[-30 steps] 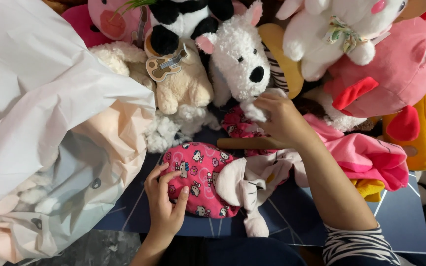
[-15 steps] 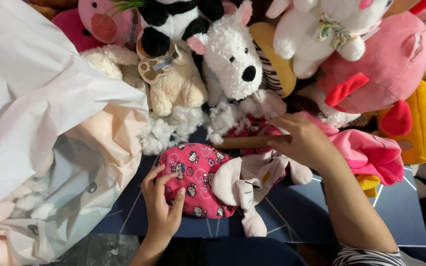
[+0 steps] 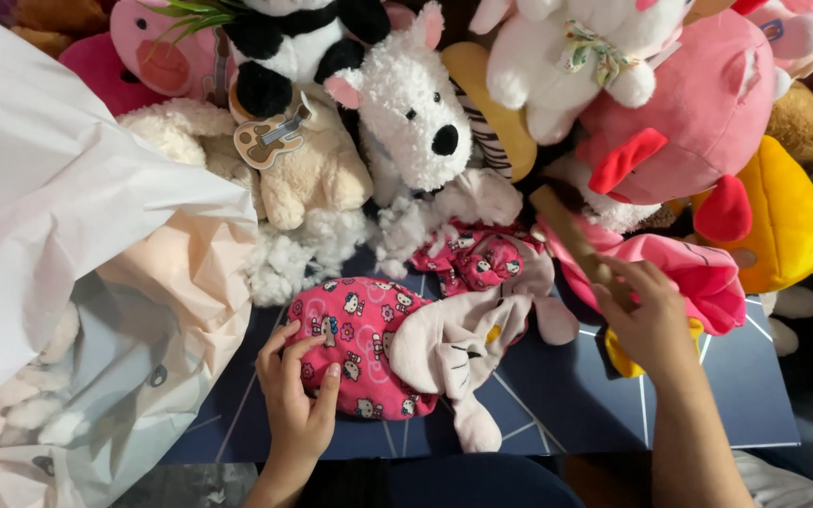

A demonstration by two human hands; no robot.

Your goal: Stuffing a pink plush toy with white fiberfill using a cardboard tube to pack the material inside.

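Head view: left hand [image 3: 298, 395] lies flat, fingers spread, pinning the unstuffed pink-patterned plush [image 3: 369, 343] to the navy mat [image 3: 557, 395]; right hand [image 3: 651, 325] closed around a wooden stick [image 3: 571, 235], angled toward loose stuffing [image 3: 425, 226].

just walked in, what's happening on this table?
A person's left hand presses on a pink patterned plush toy lying limp on the dark blue table. The right hand holds a wooden stick. Loose white stuffing lies beside it, and finished plush animals, including a white dog, are piled behind.
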